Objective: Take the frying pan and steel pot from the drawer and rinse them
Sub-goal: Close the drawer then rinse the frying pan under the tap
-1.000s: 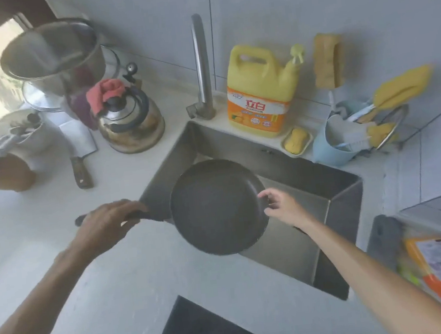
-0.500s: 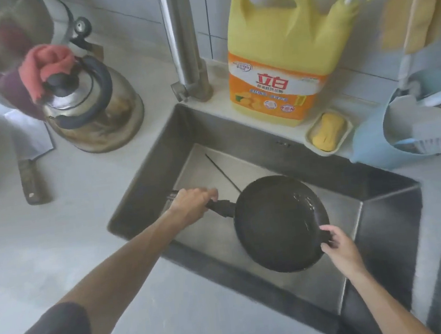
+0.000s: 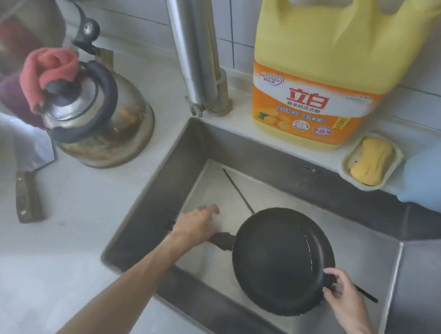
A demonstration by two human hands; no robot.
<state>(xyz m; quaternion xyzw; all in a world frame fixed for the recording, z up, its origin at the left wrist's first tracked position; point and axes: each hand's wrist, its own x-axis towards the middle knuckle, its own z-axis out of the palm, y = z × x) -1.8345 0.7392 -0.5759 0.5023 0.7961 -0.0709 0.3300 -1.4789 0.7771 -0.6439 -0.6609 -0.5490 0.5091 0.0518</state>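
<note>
The steel sink is sunk into a pale surface, and I have the frying pan inside it. My left hand lies over its handle, fingers loosely extended. My right hand pinches the near right rim.

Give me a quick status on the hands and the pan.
Left hand open, fingers off the handle. Right hand pinching the frying pan rim. Pan down in the sink. Thin dark stick lying under it; steel pot not identifiable.
</note>
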